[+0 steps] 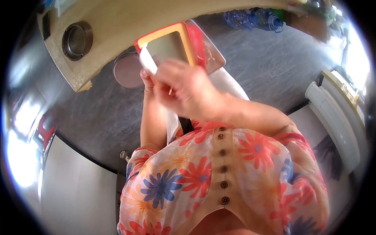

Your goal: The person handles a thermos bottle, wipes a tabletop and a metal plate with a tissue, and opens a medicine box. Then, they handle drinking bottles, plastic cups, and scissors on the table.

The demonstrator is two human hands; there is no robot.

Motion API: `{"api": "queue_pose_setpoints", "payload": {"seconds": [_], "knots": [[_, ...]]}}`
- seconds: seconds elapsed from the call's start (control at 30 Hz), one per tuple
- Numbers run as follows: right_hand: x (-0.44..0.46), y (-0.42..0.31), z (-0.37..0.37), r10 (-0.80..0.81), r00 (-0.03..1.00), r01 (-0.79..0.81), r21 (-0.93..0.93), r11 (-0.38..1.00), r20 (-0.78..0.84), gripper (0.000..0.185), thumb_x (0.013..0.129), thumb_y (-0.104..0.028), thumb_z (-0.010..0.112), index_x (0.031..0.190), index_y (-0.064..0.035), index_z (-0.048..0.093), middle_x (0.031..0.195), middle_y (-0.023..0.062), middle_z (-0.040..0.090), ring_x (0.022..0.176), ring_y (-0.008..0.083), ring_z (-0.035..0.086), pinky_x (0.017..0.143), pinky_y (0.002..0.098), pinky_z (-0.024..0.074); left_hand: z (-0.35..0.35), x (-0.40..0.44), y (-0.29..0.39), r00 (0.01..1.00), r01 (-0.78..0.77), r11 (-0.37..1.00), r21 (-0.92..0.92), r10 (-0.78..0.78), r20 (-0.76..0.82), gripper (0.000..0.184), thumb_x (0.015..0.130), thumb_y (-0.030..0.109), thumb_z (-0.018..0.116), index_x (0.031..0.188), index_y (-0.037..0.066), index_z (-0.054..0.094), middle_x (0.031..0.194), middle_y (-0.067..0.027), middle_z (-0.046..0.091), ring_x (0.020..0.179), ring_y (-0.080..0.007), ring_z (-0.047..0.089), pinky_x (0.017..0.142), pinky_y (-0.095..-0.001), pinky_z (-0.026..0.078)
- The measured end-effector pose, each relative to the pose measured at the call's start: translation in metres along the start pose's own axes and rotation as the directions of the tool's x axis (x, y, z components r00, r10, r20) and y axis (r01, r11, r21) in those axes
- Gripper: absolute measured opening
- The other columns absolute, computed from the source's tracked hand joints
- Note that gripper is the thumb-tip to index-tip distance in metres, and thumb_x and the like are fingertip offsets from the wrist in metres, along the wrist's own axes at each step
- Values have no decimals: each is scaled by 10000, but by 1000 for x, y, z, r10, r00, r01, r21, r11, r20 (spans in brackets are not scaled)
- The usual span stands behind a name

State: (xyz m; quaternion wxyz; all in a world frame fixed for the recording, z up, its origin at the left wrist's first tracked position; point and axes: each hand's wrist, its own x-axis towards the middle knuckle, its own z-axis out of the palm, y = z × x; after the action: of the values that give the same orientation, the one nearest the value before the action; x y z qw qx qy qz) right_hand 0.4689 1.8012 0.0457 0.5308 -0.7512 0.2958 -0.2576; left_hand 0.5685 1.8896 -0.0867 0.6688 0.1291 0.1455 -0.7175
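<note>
**Two hands at the near edge of a red-and-yellow framed board**

Nearest is the wearer's floral shirt [176, 180]. Beyond it, the right hand [188, 88], blurred, has its fingers curled inward; whether they grip anything, I cannot tell. The left hand [147, 80] has its thumb raised near the board's lower left corner; its fingers are hidden, so its hold is uncertain too.

The framed board [170, 45] lies just beyond both hands, above the lap, its near edge partly covered by the right. It looks light and stiff, with a smooth face likely to slip under a flat palm; the rim seems the surest hold, one hand at each side. A white piece [148, 60], too blurred to identify, overlaps its left side and looks thin.

Beside the board's right edge are a red object [197, 43] and a pale-rimmed tray [221, 60]. Farther off are a round pinkish item [127, 72], the counter [129, 19] carrying a metal dish [77, 41], and blue-tinted bottles [254, 19].
</note>
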Motion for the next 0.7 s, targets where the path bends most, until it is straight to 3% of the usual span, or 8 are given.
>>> {"api": "queue_pose_setpoints", "payload": {"seconds": [0.03, 0.07, 0.13, 0.43, 0.53, 0.6, 0.67, 0.7], "knots": [[1, 1, -8, 142, 988, -133, 135, 982, -61, 111, 676, 20, 574, 775, -24, 550, 693, 133, 531, 600, 260, 554, 515, 331, 465, 6, 1, -1, 1000, -16, 1000, -7, 16, -5, 707, 608, 347, 722, 1199, 54, 467, 1089, -118, 565, 983, -273, 569, 842, -423, 488], [2, 5, -23, 366, 930, -366, 150, 918, 28, 53, 712, -7, 598, 732, -5, 549, 646, 140, 534, 585, 239, 569, 550, 321, 470, 17, 2, 0, 1000, -28, 1000, -6, 28, -10, 716, 604, 358, 723, 1202, 59, 466, 1093, -117, 564, 986, -273, 567, 843, -424, 488], [3, 31, -36, 662, 745, -666, 145, 732, 80, 115, 725, -77, 641, 743, 1, 558, 632, 125, 551, 576, 230, 580, 581, 317, 476, 31, 3, 4, 1000, 27, 998, 49, -27, -1, 752, 597, 347, 728, 1230, 54, 447, 1125, -127, 554, 1007, -292, 559, 859, -435, 478], [-12, 78, -23, 536, 836, -548, -199, 812, -117, 152, 719, -152, 672, 777, -42, 584, 712, 82, 586, 645, 220, 591, 600, 292, 477, -1, 5, 14, 999, 49, 996, 74, -49, -11, 643, 633, 204, 705, 1189, -17, 469, 1133, -159, 566, 992, -283, 580, 866, -395, 472], [-10, 79, -34, 473, 847, -513, -139, 847, -243, 172, 715, -162, 680, 808, -54, 586, 697, 65, 583, 630, 177, 584, 592, 274, 474, 0, 5, 14, 999, 31, 997, 73, -31, -12, 637, 641, 215, 708, 1186, -16, 472, 1126, -156, 569, 984, -283, 584, 858, -399, 479], [-6, 88, -56, 424, 854, -473, -112, 874, -302, 217, 740, -190, 685, 873, -53, 581, 721, 6, 588, 646, 80, 549, 574, 205, 454, 0, 4, 16, 999, 30, 996, 88, -27, -37, 652, 636, 247, 717, 1186, -8, 476, 1117, -151, 574, 980, -281, 585, 847, -402, 487], [-5, 104, -75, 681, 722, -616, 335, 713, -122, 323, 794, -268, 636, 1013, -44, 556, 841, 25, 602, 728, 105, 566, 643, 220, 462, 4, 3, 15, 998, 27, 996, 85, -22, -61, 674, 624, 279, 727, 1187, 2, 479, 1111, -145, 578, 975, -279, 587, 836, -404, 494], [-10, 116, -81, 720, 692, -658, 453, 602, 49, 504, 850, -407, 546, 1187, -39, 475, 1051, 72, 584, 904, 144, 573, 794, 279, 464, 11, 3, 11, 997, 27, 997, 76, -22, -73, 689, 615, 294, 732, 1189, 8, 479, 1109, -141, 579, 972, -279, 588, 830, -405, 497]]}}
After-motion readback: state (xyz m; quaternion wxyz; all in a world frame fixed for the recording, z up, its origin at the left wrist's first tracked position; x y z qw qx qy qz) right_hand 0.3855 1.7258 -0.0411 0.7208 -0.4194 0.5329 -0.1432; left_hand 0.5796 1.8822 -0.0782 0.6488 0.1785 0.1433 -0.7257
